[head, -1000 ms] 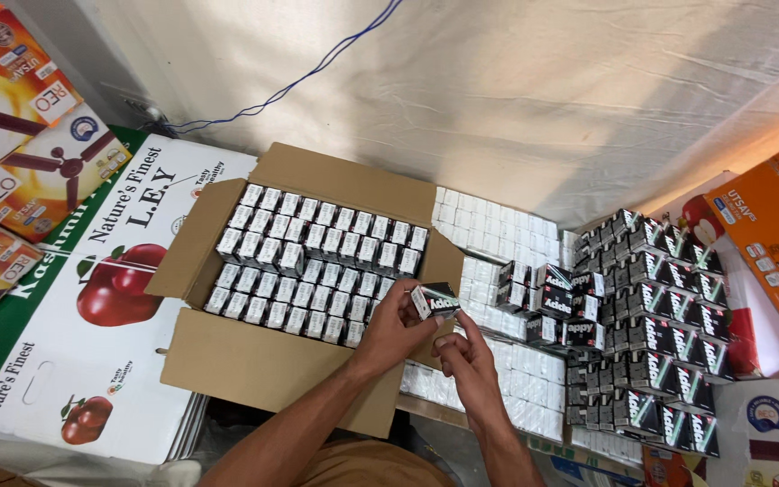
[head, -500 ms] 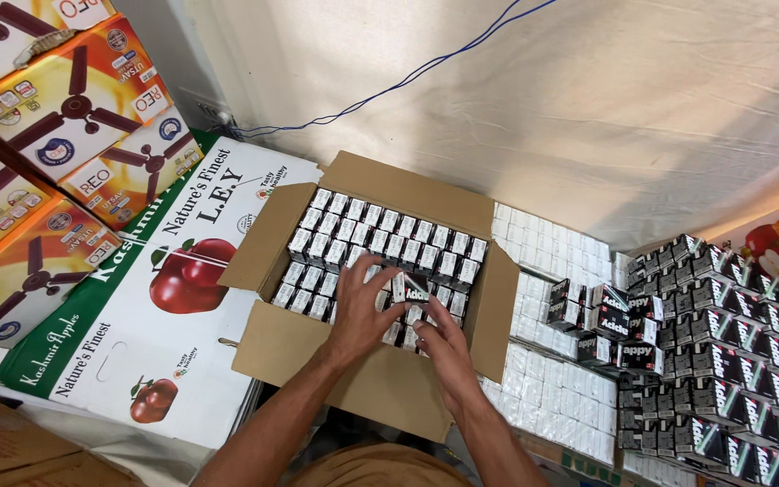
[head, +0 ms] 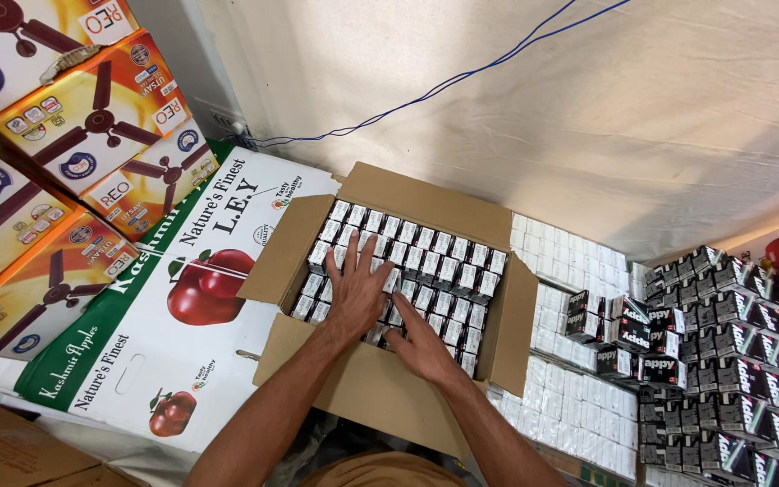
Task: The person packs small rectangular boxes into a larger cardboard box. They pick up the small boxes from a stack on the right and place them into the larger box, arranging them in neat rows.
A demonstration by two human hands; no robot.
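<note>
An open brown cardboard carton (head: 380, 383) stands in front of me, packed with rows of small black-and-white drink cartons (head: 444, 257). My left hand (head: 355, 289) lies flat with fingers spread on the cartons in the left half. Beside it, my right hand (head: 416, 343) presses on the cartons near the front edge, fingers apart. Neither hand holds anything. The carton I had a second ago is no longer in sight.
To the right stands a stack of the same black drink cartons (head: 723, 361) on white cartons (head: 570, 397). A flattened white apple box (head: 164, 316) lies to the left, with orange ceiling-fan boxes (head: 65, 153) behind it. A blue wire (head: 462, 77) runs across the white sheet.
A second ago both hands held one black drink carton above the carton's right flap. They carried it into the box, and now both rest open on the packed rows.
</note>
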